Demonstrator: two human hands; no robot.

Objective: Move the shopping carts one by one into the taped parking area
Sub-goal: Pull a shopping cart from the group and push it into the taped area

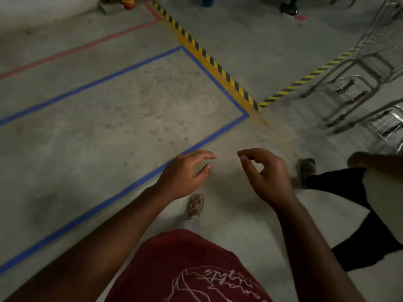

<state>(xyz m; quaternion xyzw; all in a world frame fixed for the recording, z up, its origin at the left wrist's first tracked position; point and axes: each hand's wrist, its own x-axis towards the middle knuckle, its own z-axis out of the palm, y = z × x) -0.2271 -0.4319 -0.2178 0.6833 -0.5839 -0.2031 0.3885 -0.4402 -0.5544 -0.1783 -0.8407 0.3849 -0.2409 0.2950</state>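
Blue tape (220,138) marks a rectangular parking area on the concrete floor, to my left and ahead; no cart stands inside it. Metal shopping carts (368,68) stand at the far right, outside the tape, one partly cut off by the frame edge (388,125). My left hand (185,173) hovers over the blue tape's near edge, fingers apart and curled, holding nothing. My right hand (266,173) is beside it, fingers loosely curved, also empty. Both hands are well short of the carts.
A yellow-and-black striped line (209,59) runs along the area's far side and branches right toward the carts. Red tape (87,45) lies further left. Another person (353,192) in black trousers and sandals stands close on my right. My foot (196,205) is below my hands.
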